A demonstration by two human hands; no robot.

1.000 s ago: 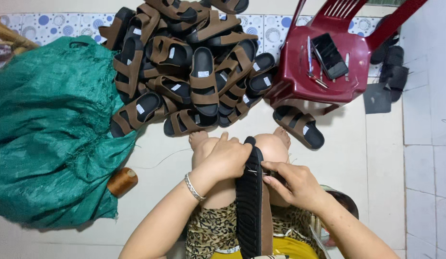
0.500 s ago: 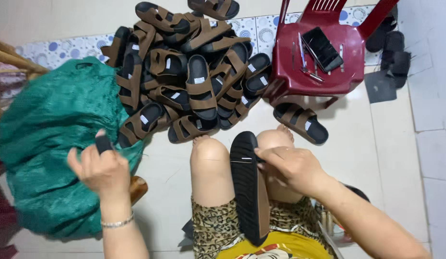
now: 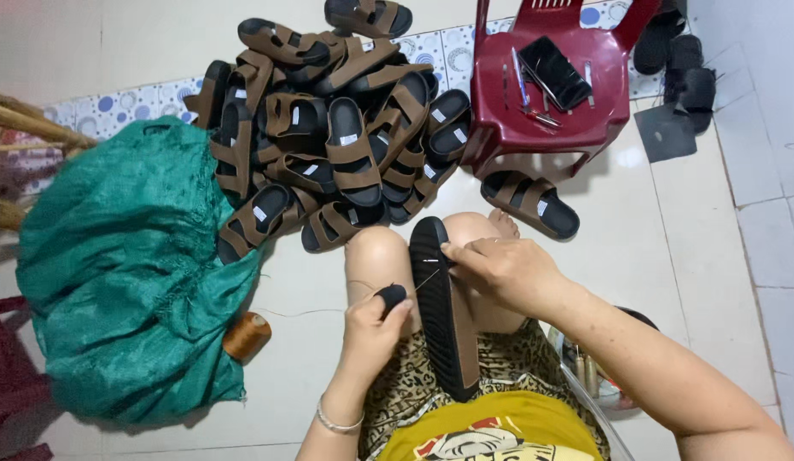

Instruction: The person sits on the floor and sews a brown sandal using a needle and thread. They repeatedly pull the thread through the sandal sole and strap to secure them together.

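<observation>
Stitching goes best if I brace the black sandal sole point(image 3: 444, 312), edge-up between my knees, under my right hand point(image 3: 499, 269) while my left hand point(image 3: 373, 323), pinching a small black handle point(image 3: 392, 295), draws the thread point(image 3: 421, 282) taut.

Home sandal workshop, pile of brown sandals point(image 3: 328, 145) on tiled floor point(image 3: 670, 248), tools on red plastic stool point(image 3: 542, 111)

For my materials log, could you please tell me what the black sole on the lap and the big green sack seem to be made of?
The long black ridged sole looks like matte rubber or foam: dull, with moulded tread lines. The big green sack appears to be thin woven plastic or fabric: slightly shiny, crumpled, frayed at its edge.
</observation>
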